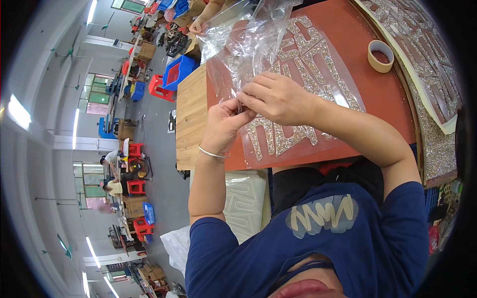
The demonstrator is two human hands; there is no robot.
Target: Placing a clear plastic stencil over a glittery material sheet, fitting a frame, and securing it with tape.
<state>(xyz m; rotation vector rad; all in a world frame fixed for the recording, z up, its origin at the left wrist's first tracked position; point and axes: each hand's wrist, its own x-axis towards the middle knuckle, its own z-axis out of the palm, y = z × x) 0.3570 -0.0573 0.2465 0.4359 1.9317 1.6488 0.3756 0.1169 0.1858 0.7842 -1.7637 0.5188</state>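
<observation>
My left hand (224, 123), with a pale bangle at its wrist, pinches the gathered edge of a clear plastic film (236, 52). Close against it, my right hand (280, 99) also has its fingers closed on the film's edge. The crumpled film stretches up from my fingers toward the far side of the table. Under my hands lies a transparent sheet (350, 82) bearing several glittery cut shapes (290, 141), partly covered by my right hand and forearm. It rests on a reddish-brown board (392, 114).
A tape roll (380, 56) sits on the board's right part. More glittery sheets (422, 54) lie beyond the curved edge at right. Another person's hand (198, 26) is at the film's far left. Blue crates (179, 72) and a red stool (161, 89) stand left of the wooden tabletop (191, 119).
</observation>
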